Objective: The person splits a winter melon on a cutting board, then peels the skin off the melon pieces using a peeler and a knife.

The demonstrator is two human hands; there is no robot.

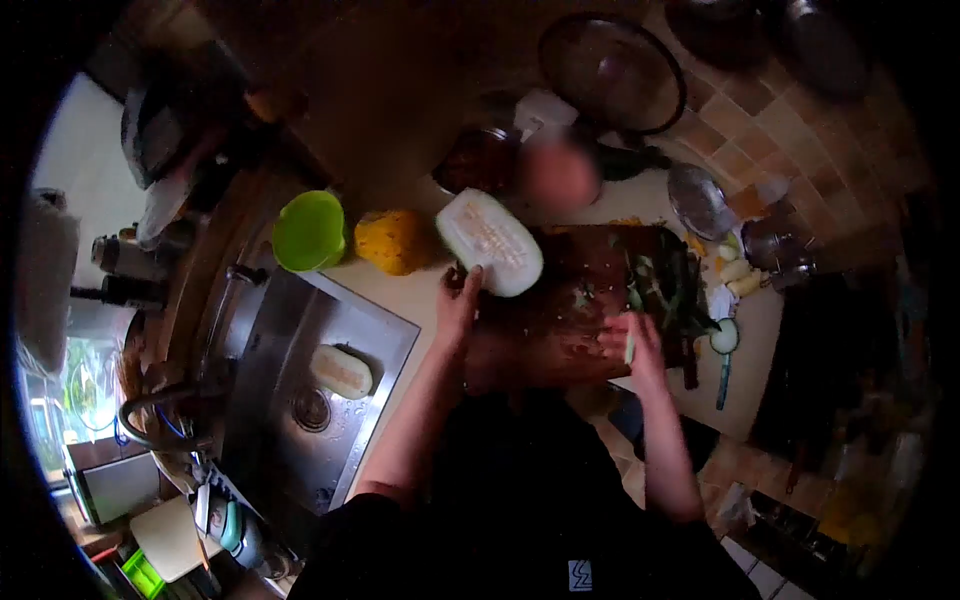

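A gourd half, cut face up with pale flesh and seeds, tilts over the left edge of the dark wooden cutting board. My left hand grips its near end, thumb on the cut face and the other fingers partly hidden beneath. Above the board's front right part is my right hand, fingers bent around a slim pale green thing too small to name. Dark green peelings lie heaped just beyond that hand.
Another gourd half lies in the steel sink on the left. A lime-green bowl and a yellow-orange fruit stand behind the sink. Right of the board are a metal strainer and a teal-handled utensil. Pans hang at the back.
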